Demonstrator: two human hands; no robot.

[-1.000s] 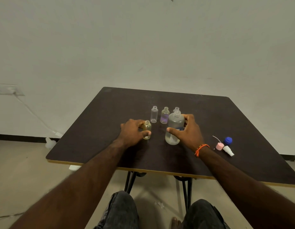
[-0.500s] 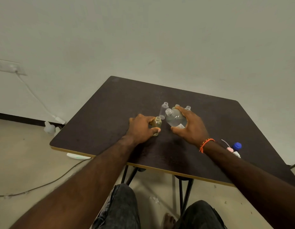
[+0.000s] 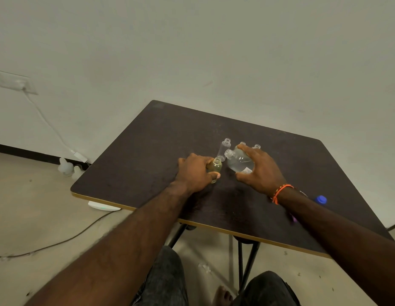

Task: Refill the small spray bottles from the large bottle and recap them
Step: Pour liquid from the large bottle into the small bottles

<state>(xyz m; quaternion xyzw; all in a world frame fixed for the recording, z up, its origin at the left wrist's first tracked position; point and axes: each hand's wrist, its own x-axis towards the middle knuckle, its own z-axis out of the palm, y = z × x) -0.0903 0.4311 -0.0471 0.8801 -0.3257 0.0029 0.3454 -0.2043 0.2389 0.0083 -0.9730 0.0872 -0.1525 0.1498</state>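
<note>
- Tipping the big bottle [image 3: 239, 161] w/ my right hand [image 3: 260, 171]: a sec ago it stood upright on the surface [image 3: 148, 151], now it's off the top and leaning, open neck aimed left-down at the small bottle [image 3: 215, 167].
- Right hand's fingers and thumb wrapped round the big bottle's body, clear liquid inside, label near my thumb.
- Left hand [image 3: 195, 173] grips the small yellowish bottle, thumb across its front, bottle upright on the surface, mouth open. Same hold as before.
- Big neck is just beside and a bit above the small mouth; can't tell if liquid's flowing yet. My read: pour's about to start, approx lined up.
- Behind: one clear empty bottle [image 3: 224, 149] just beyond the big neck, plus two more necks peeking over my right hand, all uncapped.
- Blue cap [image 3: 321, 199] sits near my right wrist, well apart from the bottles; other caps mostly hidden by my arm.
- Means for task: first refill only starting, others unfilled, no recapping done.
- Risk, imo: narrow mouth, so tilt slowly or it spills.
</note>
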